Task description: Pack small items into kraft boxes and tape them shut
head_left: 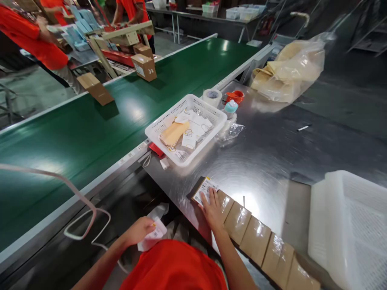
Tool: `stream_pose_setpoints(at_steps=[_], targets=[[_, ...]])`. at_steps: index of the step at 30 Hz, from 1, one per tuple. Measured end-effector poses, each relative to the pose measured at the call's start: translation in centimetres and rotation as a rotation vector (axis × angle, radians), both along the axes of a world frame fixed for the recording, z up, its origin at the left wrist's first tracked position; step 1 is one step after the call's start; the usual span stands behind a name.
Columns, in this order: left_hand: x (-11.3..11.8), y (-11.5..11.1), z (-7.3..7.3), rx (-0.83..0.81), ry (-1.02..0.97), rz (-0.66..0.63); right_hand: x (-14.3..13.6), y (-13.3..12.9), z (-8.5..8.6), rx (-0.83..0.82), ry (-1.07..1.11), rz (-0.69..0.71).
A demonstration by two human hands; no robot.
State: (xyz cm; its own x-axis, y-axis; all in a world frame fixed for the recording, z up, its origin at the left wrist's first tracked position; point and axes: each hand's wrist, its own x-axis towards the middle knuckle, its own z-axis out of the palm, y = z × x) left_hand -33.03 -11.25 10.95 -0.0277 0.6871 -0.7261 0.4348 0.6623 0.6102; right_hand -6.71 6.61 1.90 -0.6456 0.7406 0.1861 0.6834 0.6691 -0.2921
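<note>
At the near edge of the metal table [256, 161], my right hand [211, 205] lies with fingers spread on a white printed label [205, 189] on the first small cardboard box [198, 186]. Several more taped boxes [255, 237] run in a row from it toward the lower right. Below and to the left, my left hand [139, 230] is closed on a stack of white labels [155, 231], held in front of my red shirt. A strip of pale backing paper sticks up behind the labels.
A white basket [184, 163] of paper slips stands by the green conveyor belt [127, 108], which carries cardboard boxes [143, 66]. Tape rolls [211, 96] sit behind the basket. White bins [326, 225] stand at right. People in orange shirts [36, 36] are across the belt.
</note>
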Motion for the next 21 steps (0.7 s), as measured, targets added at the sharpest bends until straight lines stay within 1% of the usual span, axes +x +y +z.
stream_pose_setpoints(at_steps=[3,5,9,12,14,16,18,20,21], targets=[[0.0,0.1,0.0,-0.008,0.005,-0.011,-0.1,0.1,0.4,-0.012,-0.023,-0.009],[0.0,0.1,-0.1,-0.013,0.011,-0.009,-0.1,-0.2,1.0,-0.036,-0.049,-0.013],[0.2,0.2,-0.2,-0.023,-0.001,0.009,-0.6,-0.9,3.1,-0.125,-0.142,-0.044],[0.3,0.3,-0.1,-0.012,0.005,0.001,-2.4,-0.3,5.0,-0.131,-0.117,-0.098],[0.4,0.3,-0.1,-0.006,0.014,0.002,-4.2,1.0,5.6,-0.097,-0.055,-0.156],[0.4,0.1,0.0,0.003,0.005,0.022,-5.8,2.5,5.4,-0.082,-0.009,-0.255],[0.5,0.0,0.2,0.014,-0.005,0.049,-6.9,3.4,4.3,-0.113,0.000,-0.328],[0.7,0.0,0.6,0.025,-0.015,0.118,-7.4,3.6,3.1,-0.163,-0.017,-0.337],[0.9,0.1,0.9,0.032,-0.027,0.180,-7.5,3.5,2.5,-0.182,-0.026,-0.329]])
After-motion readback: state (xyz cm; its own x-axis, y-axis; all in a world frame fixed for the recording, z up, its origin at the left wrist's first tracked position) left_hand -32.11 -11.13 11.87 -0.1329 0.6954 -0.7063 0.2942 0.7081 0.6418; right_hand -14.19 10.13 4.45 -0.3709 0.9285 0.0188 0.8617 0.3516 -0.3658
